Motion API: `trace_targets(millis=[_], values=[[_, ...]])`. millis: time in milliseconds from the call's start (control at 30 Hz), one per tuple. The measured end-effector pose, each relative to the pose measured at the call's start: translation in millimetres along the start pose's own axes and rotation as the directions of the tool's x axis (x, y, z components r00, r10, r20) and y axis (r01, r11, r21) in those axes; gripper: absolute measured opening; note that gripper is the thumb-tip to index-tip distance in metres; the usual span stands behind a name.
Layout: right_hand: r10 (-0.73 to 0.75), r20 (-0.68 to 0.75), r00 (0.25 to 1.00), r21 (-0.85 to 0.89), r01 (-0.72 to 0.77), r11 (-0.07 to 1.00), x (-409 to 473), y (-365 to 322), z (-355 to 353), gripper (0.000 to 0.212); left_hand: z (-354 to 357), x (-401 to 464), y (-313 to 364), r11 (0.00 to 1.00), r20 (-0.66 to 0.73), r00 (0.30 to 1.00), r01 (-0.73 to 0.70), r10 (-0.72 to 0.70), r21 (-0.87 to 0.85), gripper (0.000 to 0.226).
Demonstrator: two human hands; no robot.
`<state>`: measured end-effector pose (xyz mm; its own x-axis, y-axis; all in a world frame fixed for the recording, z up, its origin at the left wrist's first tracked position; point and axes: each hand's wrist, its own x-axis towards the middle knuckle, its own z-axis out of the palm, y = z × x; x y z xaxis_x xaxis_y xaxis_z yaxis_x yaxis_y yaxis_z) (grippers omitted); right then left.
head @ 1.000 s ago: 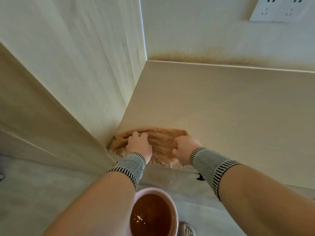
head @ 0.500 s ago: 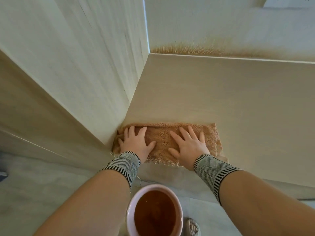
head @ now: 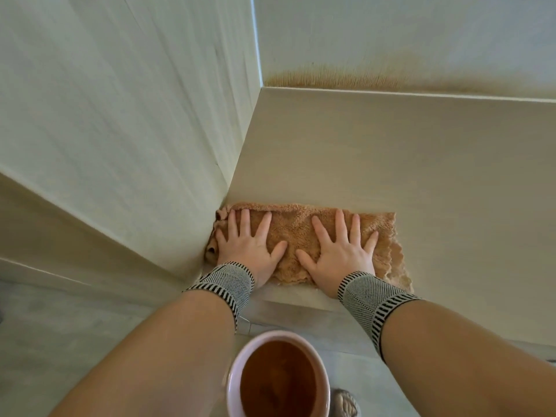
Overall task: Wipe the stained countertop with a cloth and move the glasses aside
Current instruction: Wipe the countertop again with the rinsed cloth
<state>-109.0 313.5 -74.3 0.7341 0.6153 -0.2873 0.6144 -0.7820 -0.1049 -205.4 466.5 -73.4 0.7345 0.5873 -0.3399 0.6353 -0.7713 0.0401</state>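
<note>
From the head camera we see the tan cloth (head: 304, 236) spread flat at the worktop's (head: 391, 164) near left corner, its long axis running left to right along the front edge, its left end bunched against the side wall (head: 120, 115). Our left hand (head: 246, 248) and right hand (head: 340, 257) press it with fingers straight and splayed. A second ago both hands were curled on a bunched cloth; now it lies unfolded, reaching farther right.

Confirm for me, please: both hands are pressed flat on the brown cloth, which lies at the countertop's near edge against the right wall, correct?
Not quite: the head view shows the cloth against the left wall. Otherwise right: left hand and right hand lie flat on it at the countertop near edge.
</note>
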Motion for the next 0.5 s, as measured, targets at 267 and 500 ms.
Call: trace_targets(millis=[267,500], values=[[0.02,-0.038,0.999,-0.003,-0.021,1.0,66,4,-16,0.079,-22,69,10,1.0,-0.011,1.0,-0.022,0.022,0.02,0.08],[0.03,-0.059,0.998,0.004,-0.03,1.0,145,10,-39,0.079,-49,149,19,0.999,-0.032,0.999,-0.029,0.03,0.024,0.081]])
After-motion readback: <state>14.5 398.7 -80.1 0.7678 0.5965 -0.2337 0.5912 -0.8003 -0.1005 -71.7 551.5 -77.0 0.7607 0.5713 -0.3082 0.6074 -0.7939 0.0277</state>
